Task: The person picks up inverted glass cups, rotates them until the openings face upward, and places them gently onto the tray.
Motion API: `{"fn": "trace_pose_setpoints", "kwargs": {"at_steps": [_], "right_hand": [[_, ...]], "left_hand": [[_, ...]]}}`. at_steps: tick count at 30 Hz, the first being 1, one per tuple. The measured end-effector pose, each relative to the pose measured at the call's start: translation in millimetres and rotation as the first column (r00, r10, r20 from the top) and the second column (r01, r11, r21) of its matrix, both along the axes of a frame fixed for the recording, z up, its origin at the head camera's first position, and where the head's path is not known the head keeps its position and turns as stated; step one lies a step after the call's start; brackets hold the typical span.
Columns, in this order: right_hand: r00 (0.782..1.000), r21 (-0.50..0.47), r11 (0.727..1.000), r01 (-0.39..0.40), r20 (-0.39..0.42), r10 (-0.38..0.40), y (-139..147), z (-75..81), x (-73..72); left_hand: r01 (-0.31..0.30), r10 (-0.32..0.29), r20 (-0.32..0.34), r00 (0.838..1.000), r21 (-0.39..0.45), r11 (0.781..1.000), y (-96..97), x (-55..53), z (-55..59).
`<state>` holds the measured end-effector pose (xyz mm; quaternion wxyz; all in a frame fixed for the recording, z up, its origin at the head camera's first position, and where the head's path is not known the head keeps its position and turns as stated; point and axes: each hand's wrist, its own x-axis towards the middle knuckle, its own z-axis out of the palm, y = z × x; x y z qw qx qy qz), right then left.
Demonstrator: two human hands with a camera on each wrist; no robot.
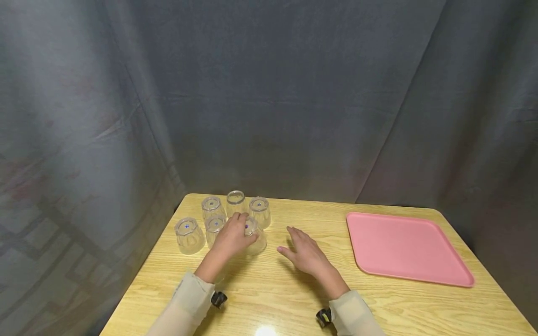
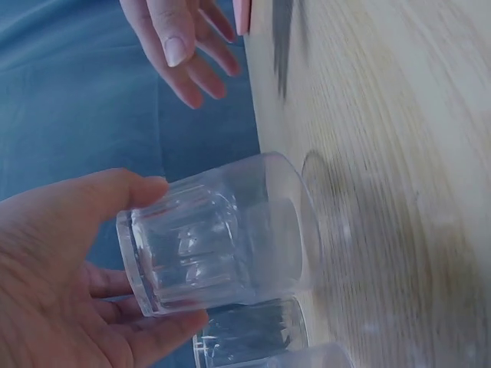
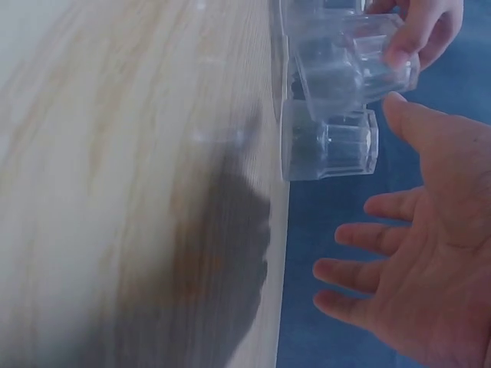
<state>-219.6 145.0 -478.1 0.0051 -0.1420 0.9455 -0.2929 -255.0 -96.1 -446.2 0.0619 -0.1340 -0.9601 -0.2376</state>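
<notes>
My left hand [image 1: 231,235] pinches a clear plastic or glass tumbler [image 2: 222,238] near its upturned base, thumb on one side and fingers on the other. That tumbler is upside down and slightly tilted, its rim close to the wooden tabletop; whether the rim still touches cannot be told. Several similar tumblers stand grouped beside and behind it, among them one at the left [image 1: 190,238] and one at the back right [image 1: 260,212]. To the right, my right hand [image 1: 308,254] hovers over the table with fingers spread, holding nothing; in its wrist view a tumbler [image 3: 330,146] stands beyond the fingertips.
A pink tray [image 1: 409,247] lies flat at the right side of the wooden table [image 1: 269,289]. Grey curtains [image 1: 277,102] hang behind the table and along both sides. Black wrist cameras sit below each sleeve cuff.
</notes>
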Motion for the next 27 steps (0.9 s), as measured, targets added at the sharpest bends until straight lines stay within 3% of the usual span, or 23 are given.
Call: {"fn": "trace_pose_setpoints", "kwargs": {"at_steps": [10,27], "right_hand": [[0.999,-0.069,0.998,0.015,0.053,-0.011,-3.7,-0.6,-3.3],[0.993,-0.173,0.983,0.059,0.115,-0.04,-3.2,3.0,-3.4]], "left_hand": [[-0.015,0.019,-0.023,1.0,0.155,0.988,5.2,5.8,3.6],[0.014,0.006,-0.067,0.998,0.3,0.954,13.7,16.1,10.7]]}}
